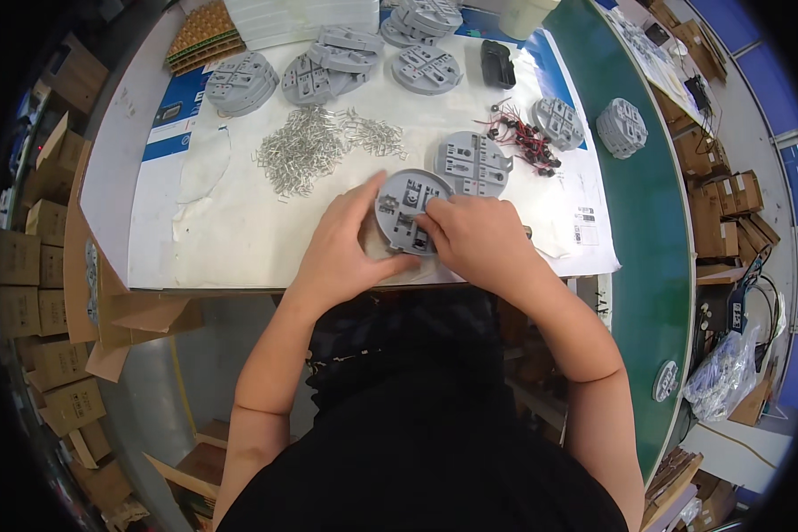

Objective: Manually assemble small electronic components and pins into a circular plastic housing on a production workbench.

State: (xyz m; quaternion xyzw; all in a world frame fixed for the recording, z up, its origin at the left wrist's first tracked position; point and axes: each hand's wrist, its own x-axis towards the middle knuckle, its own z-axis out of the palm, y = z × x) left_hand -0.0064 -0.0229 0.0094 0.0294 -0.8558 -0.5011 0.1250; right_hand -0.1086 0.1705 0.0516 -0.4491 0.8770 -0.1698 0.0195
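A round grey plastic base [402, 197] with slots and small metal parts stands tilted near the table's front edge. Its left and lower rim rests between the thumb and fingers of my left hand [339, 244]. Curled into a closed grip, my right hand [486, 238] presses its fingertips at the base's right side; what they pinch is hidden. A small rounded end [528, 232] shows beyond that hand, too little to name. Just behind lies a second grey base [474, 163], face up. A heap of small bent metal pieces [301, 146] spreads to the left.
Stacks of grey bases [241, 82] line the back, beside a black tray [497, 65]. Small black parts with red wires [525, 137] lie at the right, near another stack [557, 122]. More bases [621, 127] sit on the green surface [652, 230]. Cardboard boxes [62, 359] stand left.
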